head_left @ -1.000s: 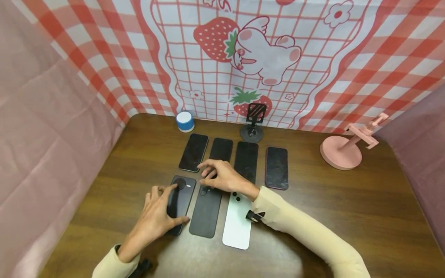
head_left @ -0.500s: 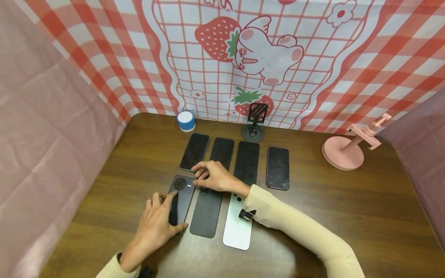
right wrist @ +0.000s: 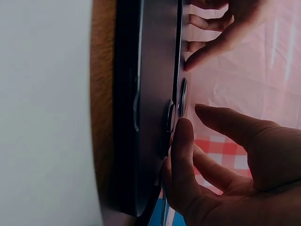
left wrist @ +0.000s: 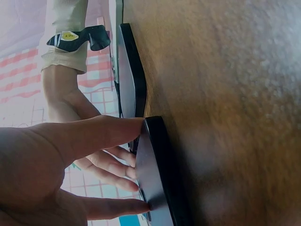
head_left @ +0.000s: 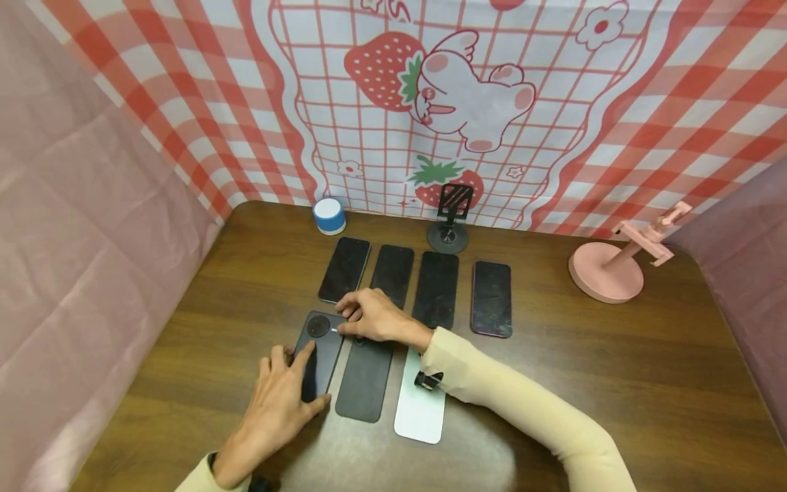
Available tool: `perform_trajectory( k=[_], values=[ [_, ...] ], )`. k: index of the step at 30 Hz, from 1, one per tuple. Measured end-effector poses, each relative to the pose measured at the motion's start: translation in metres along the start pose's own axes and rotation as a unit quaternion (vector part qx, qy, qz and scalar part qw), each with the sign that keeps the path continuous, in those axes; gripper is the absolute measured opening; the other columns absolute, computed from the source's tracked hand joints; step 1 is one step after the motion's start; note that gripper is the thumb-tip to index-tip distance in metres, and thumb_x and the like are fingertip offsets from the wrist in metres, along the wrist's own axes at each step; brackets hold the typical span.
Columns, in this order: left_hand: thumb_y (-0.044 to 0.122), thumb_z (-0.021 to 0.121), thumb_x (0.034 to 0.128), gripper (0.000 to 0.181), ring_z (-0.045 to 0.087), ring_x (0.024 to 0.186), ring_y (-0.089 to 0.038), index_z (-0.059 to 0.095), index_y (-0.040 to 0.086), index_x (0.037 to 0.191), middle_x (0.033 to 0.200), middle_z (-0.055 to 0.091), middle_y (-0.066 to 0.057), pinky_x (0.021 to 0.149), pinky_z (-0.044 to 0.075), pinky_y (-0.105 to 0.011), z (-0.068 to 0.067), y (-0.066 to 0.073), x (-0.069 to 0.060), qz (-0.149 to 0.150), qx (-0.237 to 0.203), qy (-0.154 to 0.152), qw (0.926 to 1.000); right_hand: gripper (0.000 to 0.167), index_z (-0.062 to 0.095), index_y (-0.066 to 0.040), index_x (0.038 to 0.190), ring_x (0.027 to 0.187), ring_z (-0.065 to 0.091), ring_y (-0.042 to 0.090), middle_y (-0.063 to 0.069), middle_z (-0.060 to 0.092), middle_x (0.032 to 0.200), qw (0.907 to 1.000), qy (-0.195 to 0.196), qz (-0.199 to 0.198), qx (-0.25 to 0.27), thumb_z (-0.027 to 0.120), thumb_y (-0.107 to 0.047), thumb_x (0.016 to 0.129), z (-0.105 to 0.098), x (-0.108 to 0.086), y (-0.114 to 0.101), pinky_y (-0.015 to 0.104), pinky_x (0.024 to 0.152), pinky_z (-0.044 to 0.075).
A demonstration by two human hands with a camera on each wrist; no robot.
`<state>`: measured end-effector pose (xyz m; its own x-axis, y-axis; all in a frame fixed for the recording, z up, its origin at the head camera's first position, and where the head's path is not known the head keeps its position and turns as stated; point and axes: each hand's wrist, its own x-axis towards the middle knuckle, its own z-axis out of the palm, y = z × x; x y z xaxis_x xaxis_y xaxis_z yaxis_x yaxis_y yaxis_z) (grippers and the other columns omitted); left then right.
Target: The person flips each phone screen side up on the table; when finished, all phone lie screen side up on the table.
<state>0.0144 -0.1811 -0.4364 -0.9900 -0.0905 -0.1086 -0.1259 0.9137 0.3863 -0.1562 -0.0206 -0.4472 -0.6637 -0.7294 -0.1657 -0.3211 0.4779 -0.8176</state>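
A dark phone with a round camera (head_left: 326,357) lies back up at the left of the front row. My left hand (head_left: 273,402) grips it by its sides, thumb (left wrist: 127,129) at the near right corner and index finger lying on its back. Over its upper right corner is my right hand (head_left: 376,318), fingers bent and thumb apart from them; whether its fingertips touch the phone is unclear. Beside it lies a matte dark phone (head_left: 364,386), its top covered by the right hand. A pale phone (head_left: 420,410) sits under the right wrist.
Behind is a row of several face-up phones, among them a left one (head_left: 346,268) and a right one (head_left: 492,299). A blue-and-white cylinder (head_left: 330,217), a black phone stand (head_left: 449,236) and a pink stand (head_left: 605,273) stand along the wooden table's (head_left: 615,383) back.
My right hand has shifted left, from above the matte phone to the upper right corner of the round-camera phone. The left hand has slid slightly toward me along that phone.
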Motion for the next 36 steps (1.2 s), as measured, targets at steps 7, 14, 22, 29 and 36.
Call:
perform_trajectory(
  k=[7, 14, 22, 29, 36],
  values=[
    [0.029, 0.094, 0.0736, 0.091, 0.051, 0.106, -0.046, 0.053, 0.002, 0.15, 0.134, 0.047, -0.033, 0.084, 0.051, -0.059, 0.0002, -0.0003, 0.0009, 0.004, 0.001, 0.0, 1.0, 0.038, 0.073, -0.004, 0.125, 0.102, 0.072, 0.021, 0.011, 0.073, 0.114, 0.9994, -0.001, -0.006, -0.034, 0.081, -0.019, 0.091, 0.0019, 0.0005, -0.0025, 0.023, 0.085, 0.058],
    [0.03, 0.094, 0.0733, 0.092, 0.052, 0.103, -0.046, 0.053, 0.002, 0.151, 0.134, 0.047, -0.033, 0.074, 0.052, -0.056, -0.0011, 0.0011, 0.0035, -0.006, -0.001, -0.012, 0.9999, 0.037, 0.075, -0.008, 0.124, 0.1, 0.07, 0.018, 0.008, 0.072, 0.115, 0.9971, 0.005, 0.001, -0.076, 0.081, -0.024, 0.091, 0.0051, 0.0012, -0.0049, 0.023, 0.084, 0.056],
    [0.029, 0.094, 0.0722, 0.094, 0.051, 0.104, -0.047, 0.051, 0.0, 0.151, 0.134, 0.046, -0.034, 0.074, 0.051, -0.057, -0.0008, 0.0029, 0.0054, -0.011, -0.002, -0.017, 0.9998, 0.038, 0.075, -0.008, 0.125, 0.099, 0.069, 0.018, 0.009, 0.072, 0.115, 0.9962, 0.013, 0.004, -0.086, 0.081, -0.024, 0.091, 0.0074, -0.0006, -0.0069, 0.024, 0.085, 0.054],
    [0.03, 0.093, 0.0709, 0.096, 0.051, 0.107, -0.049, 0.051, -0.002, 0.151, 0.133, 0.046, -0.034, 0.075, 0.051, -0.06, 0.0008, 0.004, 0.0051, -0.007, 0.002, -0.015, 0.9999, 0.036, 0.076, -0.009, 0.123, 0.098, 0.069, 0.017, 0.008, 0.072, 0.114, 0.9961, 0.027, 0.012, -0.083, 0.083, -0.023, 0.09, 0.0095, -0.0013, -0.0076, 0.024, 0.084, 0.055],
    [0.032, 0.091, 0.0714, 0.094, 0.054, 0.104, -0.046, 0.052, -0.005, 0.149, 0.13, 0.049, -0.034, 0.084, 0.052, -0.06, -0.0018, 0.0026, 0.0054, 0.011, 0.002, -0.014, 0.9998, 0.032, 0.077, -0.009, 0.119, 0.097, 0.07, 0.018, 0.008, 0.072, 0.112, 0.9969, 0.038, 0.01, -0.068, 0.083, -0.02, 0.089, 0.0081, -0.0015, -0.0089, 0.022, 0.082, 0.055]
  ],
)
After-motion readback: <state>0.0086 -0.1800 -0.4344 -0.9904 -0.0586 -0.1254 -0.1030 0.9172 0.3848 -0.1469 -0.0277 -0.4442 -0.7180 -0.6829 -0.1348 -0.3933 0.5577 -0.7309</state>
